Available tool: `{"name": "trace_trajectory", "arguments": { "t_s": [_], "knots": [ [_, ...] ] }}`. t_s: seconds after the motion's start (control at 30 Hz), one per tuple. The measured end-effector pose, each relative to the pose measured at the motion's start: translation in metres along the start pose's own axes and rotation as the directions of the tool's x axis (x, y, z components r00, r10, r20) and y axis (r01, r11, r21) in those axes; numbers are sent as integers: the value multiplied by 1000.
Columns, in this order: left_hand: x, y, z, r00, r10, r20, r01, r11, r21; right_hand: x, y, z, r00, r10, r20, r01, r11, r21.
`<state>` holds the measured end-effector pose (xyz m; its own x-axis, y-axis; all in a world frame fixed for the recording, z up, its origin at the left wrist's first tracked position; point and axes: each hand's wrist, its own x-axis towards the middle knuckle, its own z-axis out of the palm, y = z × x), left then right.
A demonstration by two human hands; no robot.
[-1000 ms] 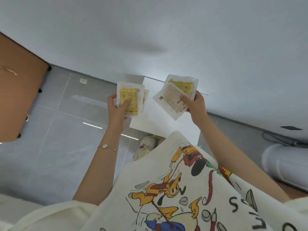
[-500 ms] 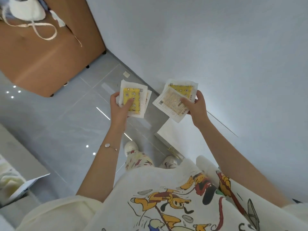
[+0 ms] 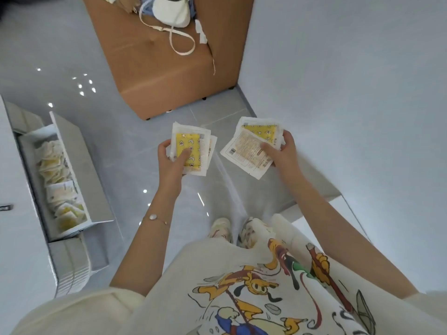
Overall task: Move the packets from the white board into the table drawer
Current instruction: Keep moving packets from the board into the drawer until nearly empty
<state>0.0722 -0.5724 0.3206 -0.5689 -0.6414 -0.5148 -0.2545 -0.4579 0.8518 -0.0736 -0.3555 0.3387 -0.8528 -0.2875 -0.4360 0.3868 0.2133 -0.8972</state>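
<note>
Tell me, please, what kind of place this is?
Probably a room in a home: a glossy grey tiled floor, a brown upholstered seat carrying a white handbag, and an open white drawer of packets.

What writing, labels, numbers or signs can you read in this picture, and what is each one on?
No text can be read.
Packets in the right hand: the front packet has a barcode and printed lines, too blurred to read.
Packets in the left hand: the top packet has a small corner label, too small to read.
Shirt: black strokes at lower right may be lettering, cut off and illegible.

Home room, brown sofa (image 3: pixel 169 68) (handbag (image 3: pixel 173 9) on it), grey tiles (image 3: pixel 135 170)
</note>
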Motion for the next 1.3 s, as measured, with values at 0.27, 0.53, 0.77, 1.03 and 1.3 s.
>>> {"name": "trace_trajectory", "arguments": {
  "t_s": [0.27,0.53,0.77,1.03,1.3],
  "knots": [
    [46,27,-84,965,-8,-262,-38,985,-169,61,-38,127,965,-9,262,48,988,-145],
    [103,64,-139,882,-75,-465,-100,935,-341,139,-80,234,900,-2,436,95,976,-194],
    [138,93,-167,741,-183,-646,-205,854,-478,188,-118,319,827,55,559,105,962,-251],
    [143,98,-229,562,-321,-762,-349,743,-570,202,-136,448,675,125,727,168,934,-316],
    [146,70,-337,414,-460,-785,-448,648,-616,190,-115,609,550,230,803,152,917,-368]
  ]
}}
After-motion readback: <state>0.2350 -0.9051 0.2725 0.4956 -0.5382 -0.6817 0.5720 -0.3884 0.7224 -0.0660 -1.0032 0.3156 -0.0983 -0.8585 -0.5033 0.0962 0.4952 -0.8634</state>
